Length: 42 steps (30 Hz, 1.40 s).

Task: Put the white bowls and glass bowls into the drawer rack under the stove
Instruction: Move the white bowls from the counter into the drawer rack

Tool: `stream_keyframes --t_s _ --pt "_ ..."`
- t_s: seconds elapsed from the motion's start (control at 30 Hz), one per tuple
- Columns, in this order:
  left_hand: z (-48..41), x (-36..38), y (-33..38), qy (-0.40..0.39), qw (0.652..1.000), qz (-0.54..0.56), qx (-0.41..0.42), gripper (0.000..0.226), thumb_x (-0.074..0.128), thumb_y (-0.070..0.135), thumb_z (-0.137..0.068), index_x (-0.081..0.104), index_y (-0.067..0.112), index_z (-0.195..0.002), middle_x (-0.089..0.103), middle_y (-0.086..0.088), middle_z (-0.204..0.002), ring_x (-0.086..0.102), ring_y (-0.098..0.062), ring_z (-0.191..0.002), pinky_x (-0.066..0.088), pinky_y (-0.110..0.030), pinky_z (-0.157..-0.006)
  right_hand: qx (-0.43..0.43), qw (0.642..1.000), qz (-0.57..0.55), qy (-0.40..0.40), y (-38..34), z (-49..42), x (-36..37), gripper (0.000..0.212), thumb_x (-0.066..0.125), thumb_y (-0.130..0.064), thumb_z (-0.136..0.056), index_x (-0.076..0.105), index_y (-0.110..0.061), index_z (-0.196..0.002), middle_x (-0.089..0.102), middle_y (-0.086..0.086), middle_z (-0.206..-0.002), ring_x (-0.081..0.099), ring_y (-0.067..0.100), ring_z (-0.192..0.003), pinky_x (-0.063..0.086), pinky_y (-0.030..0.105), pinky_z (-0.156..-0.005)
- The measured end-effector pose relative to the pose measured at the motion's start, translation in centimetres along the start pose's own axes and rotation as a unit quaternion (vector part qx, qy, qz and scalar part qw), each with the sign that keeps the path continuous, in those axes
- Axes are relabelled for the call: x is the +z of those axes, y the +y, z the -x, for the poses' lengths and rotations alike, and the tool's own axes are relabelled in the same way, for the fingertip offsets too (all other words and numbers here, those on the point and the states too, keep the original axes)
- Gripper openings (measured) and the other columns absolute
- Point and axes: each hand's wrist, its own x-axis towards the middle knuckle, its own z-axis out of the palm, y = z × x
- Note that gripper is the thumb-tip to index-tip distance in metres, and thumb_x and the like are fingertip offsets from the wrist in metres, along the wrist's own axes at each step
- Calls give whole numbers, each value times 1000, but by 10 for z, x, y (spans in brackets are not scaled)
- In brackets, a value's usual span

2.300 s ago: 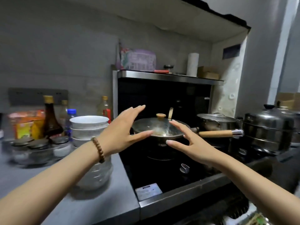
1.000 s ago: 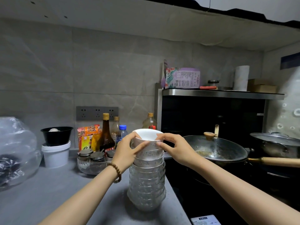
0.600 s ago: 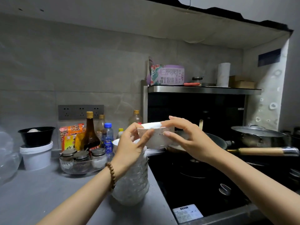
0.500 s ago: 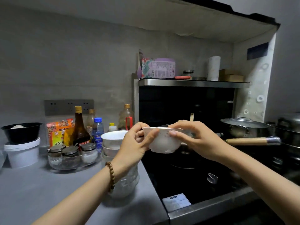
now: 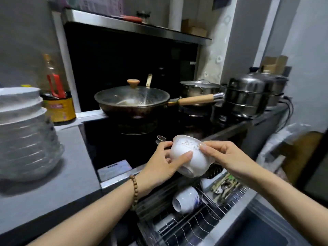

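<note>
A white bowl [image 5: 190, 156], smooth and round with a speckled band under its rim, sits just below the centre of the frame, tilted so its foot points down-left, held in the air above the open drawer rack [image 5: 198, 221]. The left hand [image 5: 162, 165] pinches it from the left, thumb across the bowl's side and fingers [image 5: 164, 144] at the rim; the right hand [image 5: 229, 159] clasps the opposite rim, fingers curled closed on it. In the wire rack, lower centre, one white bowl with blue marks [image 5: 186, 199] lies on its side between the prongs, and utensils [image 5: 225, 185] lie in a tray to its right. At the left edge, on the grey table [image 5: 58, 183], stands a stack of white bowls over ribbed glass bowls [image 5: 23, 134]. Above centre, a lidded wok [image 5: 132, 102] with a wooden handle rests on the black stove [image 5: 110, 137].
</note>
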Motion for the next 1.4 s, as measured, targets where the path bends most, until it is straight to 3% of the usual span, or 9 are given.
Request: stream_keyframes --t_s 0.17,0.33,0.43,0.6,0.7,0.9,1.07,1.3,1.4 --pt "-5 43 -70 -34 994 2 -108 66 72 54 -66 45 21 -117 67 0 -107 67 -22 -97 57 -41 -79 105 995 -4 4 77 21 -23 46 65 -57 -76 72 -24 -107 75 2 -101 70 13 -89 54 21 -68" --pt "-11 61 -128 -43 981 43 -185 47 71 37 -75 49 18 -112 63 -4 -112 65 -16 -97 55 -20 -63 193 980 -49 -4 134 28 -22 30 64 -44 -80 75 -25 -101 74 -2 -95 70 7 -85 53 16 -66" --pt "-16 56 -163 -52 975 31 -214 34 72 37 -74 52 27 -100 63 0 -110 63 -15 -102 56 -33 -86 240 969 -47 -27 160 22 -20 27 63 -38 -82 75 -23 -100 74 -3 -104 69 9 -96 56 21 -77" --pt "-25 42 -218 -46 960 11 -276 63 73 42 -72 48 19 -125 58 3 -121 58 -13 -110 48 -37 -99 310 947 -38 -74 201 1 -8 17 60 -20 -90 75 -27 -85 71 -7 -97 65 6 -91 49 14 -69" --pt "-31 35 -247 -39 953 -5 -301 56 71 40 -75 52 21 -124 56 8 -114 56 -5 -103 49 -29 -95 349 933 -11 -81 232 -14 1 16 63 -19 -88 75 -15 -99 71 2 -103 63 8 -87 50 11 -65" --pt "-48 28 -294 -15 943 -40 -330 59 68 42 -79 47 22 -130 54 10 -112 50 4 -90 40 -2 -65 419 904 -16 -82 288 -41 9 23 73 -12 -79 71 -1 -99 69 5 -75 58 10 -63 50 18 -60" --pt "-60 32 -321 23 928 -73 -365 82 65 51 -77 30 18 -143 45 -6 -142 46 -20 -126 34 -22 -92 443 895 -19 -41 319 -54 14 19 75 -10 -77 71 0 -93 67 -1 -58 59 5 -49 47 14 -50" --pt "-72 37 -348 26 927 -64 -369 82 65 51 -77 28 23 -144 49 -5 -139 50 -17 -121 35 -20 -93 454 890 -32 21 345 -58 20 30 73 -2 -78 66 12 -103 63 -3 -45 56 2 -38 47 12 -44" --pt "-75 41 -353 40 930 -53 -362 78 68 47 -77 33 23 -142 52 -3 -135 49 -8 -104 36 -18 -88 467 880 -40 70 356 -56 24 25 75 -3 -75 69 11 -96 61 -6 -39 52 0 -32 45 12 -40"
